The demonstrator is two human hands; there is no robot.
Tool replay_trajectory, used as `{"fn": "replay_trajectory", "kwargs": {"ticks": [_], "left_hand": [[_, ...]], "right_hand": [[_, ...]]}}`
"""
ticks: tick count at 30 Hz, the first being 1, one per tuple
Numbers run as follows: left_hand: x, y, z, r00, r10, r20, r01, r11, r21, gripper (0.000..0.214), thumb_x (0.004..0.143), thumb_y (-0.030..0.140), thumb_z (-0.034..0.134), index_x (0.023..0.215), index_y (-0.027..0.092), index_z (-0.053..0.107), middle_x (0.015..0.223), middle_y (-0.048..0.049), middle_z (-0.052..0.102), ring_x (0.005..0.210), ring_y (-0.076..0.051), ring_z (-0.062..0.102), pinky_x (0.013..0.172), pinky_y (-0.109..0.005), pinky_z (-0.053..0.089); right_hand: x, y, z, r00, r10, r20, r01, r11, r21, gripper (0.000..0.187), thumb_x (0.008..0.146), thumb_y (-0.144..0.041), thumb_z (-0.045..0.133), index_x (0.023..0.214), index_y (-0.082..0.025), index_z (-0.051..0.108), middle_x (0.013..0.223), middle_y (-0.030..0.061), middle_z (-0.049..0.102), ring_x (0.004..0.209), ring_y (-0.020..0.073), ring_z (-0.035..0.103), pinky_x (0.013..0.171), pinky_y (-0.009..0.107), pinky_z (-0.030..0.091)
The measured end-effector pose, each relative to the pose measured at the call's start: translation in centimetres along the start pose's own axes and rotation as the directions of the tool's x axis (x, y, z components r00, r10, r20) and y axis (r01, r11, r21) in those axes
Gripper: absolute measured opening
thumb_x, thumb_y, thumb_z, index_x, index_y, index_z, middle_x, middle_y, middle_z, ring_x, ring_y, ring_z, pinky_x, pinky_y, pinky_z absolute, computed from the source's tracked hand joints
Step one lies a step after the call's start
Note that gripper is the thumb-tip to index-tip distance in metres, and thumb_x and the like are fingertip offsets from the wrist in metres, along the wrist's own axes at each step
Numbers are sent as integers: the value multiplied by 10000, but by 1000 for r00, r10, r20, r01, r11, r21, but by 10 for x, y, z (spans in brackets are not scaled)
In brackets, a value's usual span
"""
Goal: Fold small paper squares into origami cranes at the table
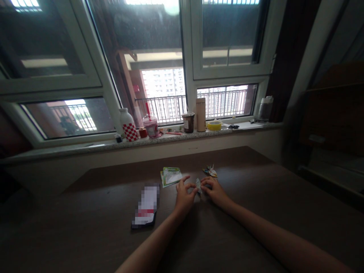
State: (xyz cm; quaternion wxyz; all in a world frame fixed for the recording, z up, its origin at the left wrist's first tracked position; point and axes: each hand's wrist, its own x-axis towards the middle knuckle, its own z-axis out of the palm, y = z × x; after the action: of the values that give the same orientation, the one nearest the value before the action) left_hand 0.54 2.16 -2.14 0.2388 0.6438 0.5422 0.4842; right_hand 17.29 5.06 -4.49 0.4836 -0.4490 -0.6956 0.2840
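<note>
A small piece of folded, pale printed paper (198,185) is held up between my two hands above the brown table. My left hand (185,195) pinches its left side with thumb and a finger, while the index finger sticks out. On the other side, my right hand (215,191) has its fingertips closed at the paper's right edge. Just beyond the right hand lie small folded paper pieces (211,170), white with some yellow and blue. Green and white paper sheets (172,176) lie flat past my left hand.
A phone (146,204) with a blurred screen lies left of my left forearm on the table (244,242). Along the windowsill stand a checkered bottle (129,125), a pink drink cup (151,125), a dark cup (188,122), a tan flask (200,115) and yellow tape (214,126).
</note>
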Motion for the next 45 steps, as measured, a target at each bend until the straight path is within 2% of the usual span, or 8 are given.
{"fn": "replay_trajectory", "kwargs": {"ticks": [7,12,15,18,23,29,45], "left_hand": [[0,1,0,1000,20,8,-21,1000,16,108,671,106,702,642,210,696,1314,-66,563,1284,-284,415,1129,-497,290],[0,-2,-1,1000,1,-22,-1,1000,1,36,739,217,701,755,212,733,1310,-82,556,1267,-266,442,1121,-469,308],[0,-4,-1,999,-9,-35,9,1000,-11,68,756,259,694,781,212,737,1299,-81,562,1264,-257,456,1119,-449,314],[0,-3,-1,999,-14,-32,14,1000,-17,89,762,279,691,789,213,742,1309,-80,556,1274,-264,456,1120,-446,314],[0,-4,-1,999,-5,-32,5,1000,-20,64,762,253,693,782,215,741,1303,-82,560,1271,-267,463,1113,-452,325],[1,-8,0,1000,4,-25,-5,1000,-25,68,780,242,677,794,210,736,1293,-92,561,1261,-269,477,1110,-461,323],[1,-9,1,999,-19,-45,18,1000,-19,129,776,275,691,869,221,763,1244,-101,558,1241,-273,480,1087,-436,343]], "right_hand": [[-1,-1,1,999,12,52,-10,999,-40,74,751,-194,639,719,-221,699,1024,62,657,1073,244,543,1011,419,378],[2,4,-1,1000,-24,-7,24,999,25,115,774,-316,658,760,-211,702,952,65,675,1004,238,591,979,400,408],[2,6,-2,998,6,-65,-2,998,61,216,811,-401,619,844,-210,714,928,63,690,962,235,610,933,385,443],[2,6,-2,997,26,-71,-21,998,66,244,834,-395,587,907,-215,735,967,71,697,982,239,613,943,396,446],[3,9,-2,1000,-11,-6,11,998,55,203,801,-375,647,873,-231,771,991,84,694,1034,254,603,998,428,416],[5,12,-2,999,-30,33,27,995,93,236,797,-423,664,863,-225,773,992,90,689,1033,258,609,988,429,425],[0,0,0,997,-74,-2,74,994,85,275,792,-471,654,787,-202,712,941,87,695,985,253,616,947,411,432]]}}
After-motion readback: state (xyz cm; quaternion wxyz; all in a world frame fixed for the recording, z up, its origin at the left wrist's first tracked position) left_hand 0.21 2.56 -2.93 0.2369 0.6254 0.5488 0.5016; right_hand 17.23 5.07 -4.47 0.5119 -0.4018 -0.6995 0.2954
